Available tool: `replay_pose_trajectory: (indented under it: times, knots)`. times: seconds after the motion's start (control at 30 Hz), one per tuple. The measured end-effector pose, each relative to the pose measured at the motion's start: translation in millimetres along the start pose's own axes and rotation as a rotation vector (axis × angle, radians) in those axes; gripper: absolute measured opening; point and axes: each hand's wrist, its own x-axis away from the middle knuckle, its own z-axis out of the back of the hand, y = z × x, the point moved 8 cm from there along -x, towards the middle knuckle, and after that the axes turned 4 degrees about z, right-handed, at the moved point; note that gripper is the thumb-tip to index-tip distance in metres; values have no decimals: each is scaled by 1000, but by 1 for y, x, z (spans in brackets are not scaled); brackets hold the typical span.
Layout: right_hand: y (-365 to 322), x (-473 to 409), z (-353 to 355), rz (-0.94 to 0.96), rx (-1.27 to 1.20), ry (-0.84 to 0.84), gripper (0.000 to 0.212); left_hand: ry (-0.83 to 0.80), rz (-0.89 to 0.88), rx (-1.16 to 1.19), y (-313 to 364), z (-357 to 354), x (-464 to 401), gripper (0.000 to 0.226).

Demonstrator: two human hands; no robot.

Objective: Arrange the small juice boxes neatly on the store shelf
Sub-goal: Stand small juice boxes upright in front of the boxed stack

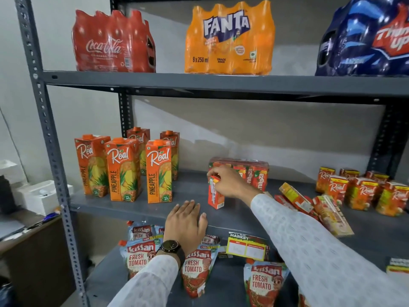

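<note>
Top shelf packs read Coca-Cola [114,44], Fanta 8 x 250 ml [229,41], Thums Up [371,41]. Cartons [122,171] read Real Pineapple. Pouches [264,282] read Kissan Fresh Tomato.

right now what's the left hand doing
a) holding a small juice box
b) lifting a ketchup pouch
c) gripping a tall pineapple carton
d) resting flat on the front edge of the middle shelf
d: the left hand lies palm down, fingers spread, on the middle shelf edge, holding nothing, while the right hand grips the upright small juice box.
</note>
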Motion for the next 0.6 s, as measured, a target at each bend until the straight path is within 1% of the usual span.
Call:
replay_pose_trajectory:
  times: [0.03, 0.1, 0.17, 0.23, 0.3, 0.37, 0.47, 0.53, 0.6]
  knots:
    - [5, 2, -4, 2, -26, 3, 58, 3, 2, 0, 0, 0, 1, 68]
    - [15, 10, -13, -22, -116, 39, 76, 12, 5, -4, 1, 0, 2, 68]
    - [26, 21, -23, -73, -208, 156, 90, 16, 8, -7, 1, 0, 3, 69]
    - [36, 32, -32, -111, -271, 273, 89, 19, 7, -11, 3, 1, 4, 69]
    - [45, 36, -42, -125, -382, 345, 79, 19, 4, -12, 3, 1, 3, 69]
    - [55, 37, -48, -147, -522, 373, 68, 19, 7, -13, 2, 1, 2, 69]
    - [63, 32, -54, -154, -660, 358, 63, 24, 12, -15, 2, 1, 2, 69]
    - [62, 32, -53, -147, -615, 375, 65, 23, 12, -19, 2, 0, 2, 68]
    - [57, 35, -49, -138, -457, 428, 80, 23, 16, -22, 3, 0, 2, 68]
